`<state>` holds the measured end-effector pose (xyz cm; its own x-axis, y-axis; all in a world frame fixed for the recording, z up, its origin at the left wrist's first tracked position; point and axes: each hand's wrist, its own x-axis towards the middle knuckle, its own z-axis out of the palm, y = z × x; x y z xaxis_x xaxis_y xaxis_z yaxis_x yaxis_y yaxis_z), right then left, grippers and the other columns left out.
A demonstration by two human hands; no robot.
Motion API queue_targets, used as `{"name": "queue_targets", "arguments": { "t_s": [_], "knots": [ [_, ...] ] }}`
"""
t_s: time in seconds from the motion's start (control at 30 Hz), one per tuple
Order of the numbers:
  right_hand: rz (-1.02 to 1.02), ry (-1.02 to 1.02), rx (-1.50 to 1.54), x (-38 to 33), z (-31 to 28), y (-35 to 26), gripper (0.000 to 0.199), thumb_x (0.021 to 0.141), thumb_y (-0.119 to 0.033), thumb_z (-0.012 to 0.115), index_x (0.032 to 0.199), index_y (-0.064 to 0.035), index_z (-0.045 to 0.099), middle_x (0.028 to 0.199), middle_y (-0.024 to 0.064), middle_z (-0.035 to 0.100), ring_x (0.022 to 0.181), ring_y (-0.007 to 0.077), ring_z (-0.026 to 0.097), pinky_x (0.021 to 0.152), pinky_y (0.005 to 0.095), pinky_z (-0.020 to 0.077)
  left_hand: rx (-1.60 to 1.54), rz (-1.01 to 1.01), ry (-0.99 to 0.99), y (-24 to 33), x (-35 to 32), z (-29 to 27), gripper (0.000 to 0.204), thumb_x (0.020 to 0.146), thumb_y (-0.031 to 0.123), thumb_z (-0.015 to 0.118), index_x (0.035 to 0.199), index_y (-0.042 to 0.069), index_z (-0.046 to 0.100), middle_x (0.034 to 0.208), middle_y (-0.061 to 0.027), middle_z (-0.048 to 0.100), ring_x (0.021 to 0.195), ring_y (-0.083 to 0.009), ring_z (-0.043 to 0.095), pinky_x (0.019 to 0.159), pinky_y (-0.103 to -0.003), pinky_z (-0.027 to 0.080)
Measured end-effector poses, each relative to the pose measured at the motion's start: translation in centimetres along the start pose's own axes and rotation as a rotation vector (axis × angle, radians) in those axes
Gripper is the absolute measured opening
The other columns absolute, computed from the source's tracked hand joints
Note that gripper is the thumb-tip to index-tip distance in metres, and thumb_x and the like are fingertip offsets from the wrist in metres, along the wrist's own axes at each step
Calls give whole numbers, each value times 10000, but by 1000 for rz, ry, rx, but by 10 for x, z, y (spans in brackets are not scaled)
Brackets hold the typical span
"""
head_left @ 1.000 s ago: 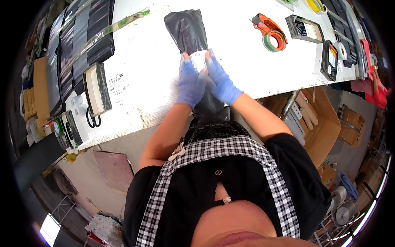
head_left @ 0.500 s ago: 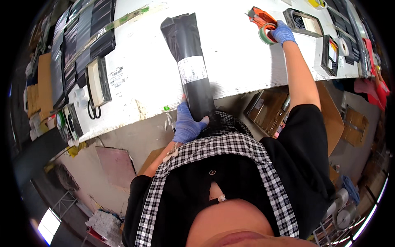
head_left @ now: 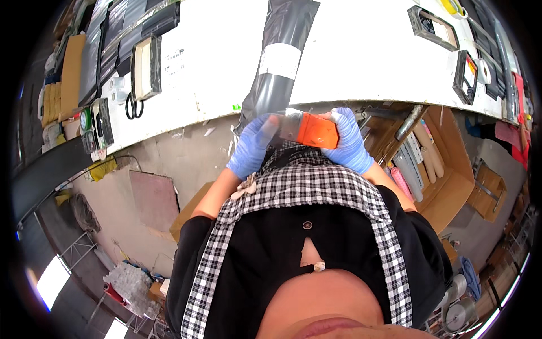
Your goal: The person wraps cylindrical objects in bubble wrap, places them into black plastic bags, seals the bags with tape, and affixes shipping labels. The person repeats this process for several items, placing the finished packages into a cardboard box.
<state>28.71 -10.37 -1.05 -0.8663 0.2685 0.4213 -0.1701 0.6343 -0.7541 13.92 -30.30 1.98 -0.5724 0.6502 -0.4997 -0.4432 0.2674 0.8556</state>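
Observation:
A long parcel in black plastic, with a white label around its middle, lies over the table edge, its near end toward me. My left hand, in a blue glove, is closed at that near end, thumb up beside a strip of clear tape. The strip runs to an orange tape dispenser, which my gloved right hand grips from its right side. The dispenser is just off the parcel's near end, in front of my checked apron. My left fingertips are partly hidden.
The white table stretches ahead. At left are an open-topped box, black scissors and stacked dark bags. Two small trays sit at right. Below the edge stands a cardboard box holding rolls.
My right hand has brought the orange tape dispenser from the far right of the table to the parcel's near end. Clear tape now spans between the hands. The parcel's far end has swung right.

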Motion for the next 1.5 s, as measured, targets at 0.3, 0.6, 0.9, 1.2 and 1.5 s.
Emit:
{"name": "queue_targets", "arguments": {
  "t_s": [0.3, 0.6, 0.9, 1.2, 1.5],
  "knots": [
    [25, -188, -31, -47, 15, -6, 682, 679, -173, 814, 1288, -67, 525, 1116, 167, 638, 930, 365, 599, 845, 427, 485, 345, -11, 137, -6, -19, -2, 242, 942, 218, 629, 1036, 11, 712, 908, -45, 692, 837, -95, 609, 782, -258, 499],
    [129, -160, -227, -95, 12, 31, 667, 699, -114, 802, 1289, -73, 494, 1054, 157, 646, 908, 350, 618, 815, 422, 507, 458, 87, 563, -20, 11, -40, 158, 882, 172, 674, 912, 29, 733, 828, -77, 696, 803, -190, 624, 806, -367, 494],
    [215, -126, -188, -89, 76, 80, 572, 720, -179, 798, 1217, -42, 549, 1053, 192, 638, 964, 388, 604, 842, 453, 504, 1291, 703, 733, -41, 12, -26, 411, 820, 179, 705, 1191, 53, 577, 1061, -194, 569, 993, -378, 533, 814, -509, 428],
    [303, -299, 126, -44, 52, 61, 444, 674, -177, 761, 1069, -40, 611, 928, 201, 654, 927, 400, 634, 820, 454, 511, 204, 224, 274, -68, 23, -18, 771, 761, 117, 789, 1400, -63, 396, 1248, -186, 564, 1092, -263, 590, 950, -350, 488],
    [146, -431, -154, 24, 71, 5, 767, 694, -396, 771, 1311, -44, 483, 955, 173, 661, 862, 366, 672, 741, 447, 532, -971, 98, -345, -137, 50, -79, 714, 877, 484, 592, 1437, 75, 419, 1419, -154, 484, 1276, -323, 477, 1068, -446, 382]
  ]
}}
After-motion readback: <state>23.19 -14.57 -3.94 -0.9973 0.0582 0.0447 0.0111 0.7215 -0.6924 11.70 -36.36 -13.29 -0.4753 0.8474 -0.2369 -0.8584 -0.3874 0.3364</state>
